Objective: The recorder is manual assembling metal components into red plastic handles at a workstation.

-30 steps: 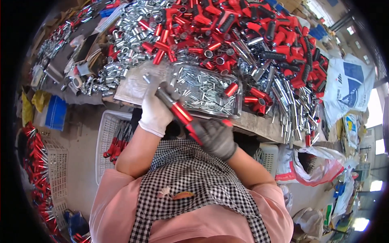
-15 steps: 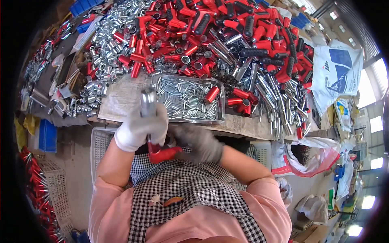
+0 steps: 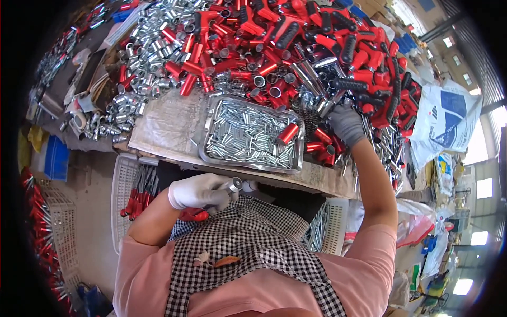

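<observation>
My left hand (image 3: 196,191), in a white glove, is closed round a red-handled metal tool (image 3: 234,184) over my lap. The tool's round metal end points up and its red part shows below the glove; the glove hides the middle. My right hand (image 3: 348,127), in a grey glove, reaches to the right side of the bench. Its fingers curl over the end of a chrome tube (image 3: 331,102) in the heap. Left of it stands a metal tray (image 3: 248,164) of small silver pins (image 3: 245,129), with a red sleeve (image 3: 288,134) lying on them.
Silver collars (image 3: 153,53) and red-and-black handles (image 3: 343,47) are heaped across the bench. Dark springs (image 3: 306,117) lie right of the tray. Below the bench edge, a white basket (image 3: 120,206) holds red-handled tools, and another white basket (image 3: 338,227) holds metal rods. White sacks (image 3: 449,116) stand at the right.
My right hand has left the tool at my lap and moved up and right to the chrome tubes. My left hand has lowered the tool and tipped its metal end.
</observation>
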Demonstrator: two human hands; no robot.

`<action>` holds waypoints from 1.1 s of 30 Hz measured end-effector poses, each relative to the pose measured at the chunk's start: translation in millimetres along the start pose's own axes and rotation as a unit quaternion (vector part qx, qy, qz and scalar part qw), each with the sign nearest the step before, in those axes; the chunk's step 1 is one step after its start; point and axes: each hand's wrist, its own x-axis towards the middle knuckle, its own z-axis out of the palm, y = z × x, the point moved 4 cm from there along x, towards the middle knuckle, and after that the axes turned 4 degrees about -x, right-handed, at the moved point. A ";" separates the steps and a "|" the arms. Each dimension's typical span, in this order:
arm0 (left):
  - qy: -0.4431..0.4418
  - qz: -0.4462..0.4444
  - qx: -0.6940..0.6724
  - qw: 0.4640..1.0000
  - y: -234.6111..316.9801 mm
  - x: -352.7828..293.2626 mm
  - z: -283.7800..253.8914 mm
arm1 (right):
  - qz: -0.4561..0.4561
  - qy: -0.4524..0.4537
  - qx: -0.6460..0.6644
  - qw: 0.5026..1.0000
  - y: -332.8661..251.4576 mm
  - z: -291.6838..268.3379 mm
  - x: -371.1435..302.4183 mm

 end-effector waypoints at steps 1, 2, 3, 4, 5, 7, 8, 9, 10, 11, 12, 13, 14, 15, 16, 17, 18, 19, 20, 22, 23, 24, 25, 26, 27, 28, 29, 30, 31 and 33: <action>0.037 0.047 -0.010 0.998 2.2 -2.0 0.2 | 0.008 0.089 0.052 0.995 4.8 -4.4 -6.1; 0.081 0.094 -0.023 0.992 3.7 -4.3 1.0 | 0.089 0.102 0.090 0.987 1.2 -19.2 -5.3; 0.091 0.100 -0.029 0.990 6.9 -4.9 5.0 | 0.157 0.168 0.276 0.933 -2.4 -26.9 -8.8; 0.105 0.127 0.004 0.986 18.5 -7.0 10.2 | 0.222 0.222 0.452 0.835 -9.8 -31.4 -16.3; 0.125 0.151 0.035 0.980 24.9 -10.6 13.8 | 0.255 0.166 0.608 0.733 -36.0 -53.4 -17.5; 0.146 0.158 0.123 0.969 28.5 -7.7 15.1 | 0.141 0.140 0.780 0.594 -106.0 -95.7 -19.8; 0.158 0.171 0.170 0.958 30.4 -6.1 15.3 | 0.118 0.088 0.783 0.604 -138.6 -112.2 -23.6; 0.162 0.184 0.211 0.946 27.9 -3.9 15.8 | 0.095 0.037 0.783 0.614 -168.5 -121.1 -26.6; 0.170 0.199 0.236 0.936 27.0 -3.4 17.8 | 0.031 0.001 0.746 0.666 -196.5 -124.1 -26.1; 0.180 0.214 0.259 0.924 25.0 -4.7 20.0 | -0.034 -0.038 0.701 0.712 -220.2 -125.7 -25.5; 0.162 0.220 0.287 0.918 19.0 -4.1 19.0 | -0.062 -0.023 0.709 0.702 -234.3 -119.7 -26.6; 0.164 0.221 0.288 0.917 16.1 -5.4 19.7 | -0.090 -0.009 0.716 0.693 -243.0 -114.5 -27.0; 0.176 0.249 0.288 0.907 15.7 -9.2 22.2 | -0.088 -0.032 0.726 0.681 -245.9 -117.2 -24.9; 0.189 0.278 0.288 0.897 16.4 -13.2 23.3 | -0.094 -0.033 0.726 0.680 -246.1 -119.3 -20.1; 0.195 0.278 0.288 0.895 17.6 -16.5 22.1 | -0.164 0.034 0.674 0.720 -244.5 -127.2 -14.1; 0.183 0.264 0.307 0.896 18.5 -20.4 21.2 | -0.232 0.099 0.612 0.749 -245.3 -136.4 -8.3; 0.170 0.251 0.325 0.896 18.1 -23.9 20.2 | -0.250 0.093 0.619 0.739 -247.1 -143.1 -0.7; 0.177 0.252 0.323 0.895 16.2 -27.4 17.3 | -0.256 0.090 0.618 0.738 -248.0 -143.4 4.6; 0.177 0.252 0.315 0.898 13.8 -29.1 12.6 | -0.261 0.060 0.630 0.729 -248.4 -141.3 10.5; 0.180 0.256 0.305 0.899 13.8 -33.9 8.6 | -0.267 0.044 0.633 0.726 -252.9 -139.0 16.6; 0.191 0.259 0.314 0.893 15.8 -36.9 11.3 | -0.276 0.054 0.619 0.734 -256.5 -141.3 18.4; 0.202 0.260 0.323 0.887 16.5 -38.8 12.2 | -0.283 0.065 0.604 0.742 -259.8 -144.0 21.5; 0.210 0.275 0.335 0.876 14.0 -37.7 9.3 | -0.296 0.112 0.579 0.751 -261.0 -147.7 27.6; 0.212 0.276 0.332 0.877 9.0 -35.8 5.8 | -0.298 0.109 0.579 0.751 -261.9 -153.4 31.9; 0.243 0.263 0.344 0.868 3.7 -34.1 0.0 | -0.312 0.119 0.524 0.784 -263.9 -162.8 35.0; 0.275 0.248 0.356 0.858 1.0 -33.9 -5.0 | -0.324 0.129 0.467 0.813 -266.0 -167.4 38.1; 0.275 0.250 0.353 0.859 1.5 -34.7 -8.6 | -0.310 0.107 0.487 0.810 -265.3 -165.0 43.4; 0.265 0.284 0.355 0.850 4.9 -36.6 -10.9 | -0.310 0.104 0.487 0.810 -267.6 -163.1 45.8; 0.254 0.318 0.357 0.841 7.2 -38.7 -12.6 | -0.310 0.107 0.487 0.809 -270.8 -160.8 47.2; 0.249 0.350 0.312 0.847 3.3 -42.0 -18.9 | -0.310 0.090 0.501 0.803 -277.2 -154.2 46.4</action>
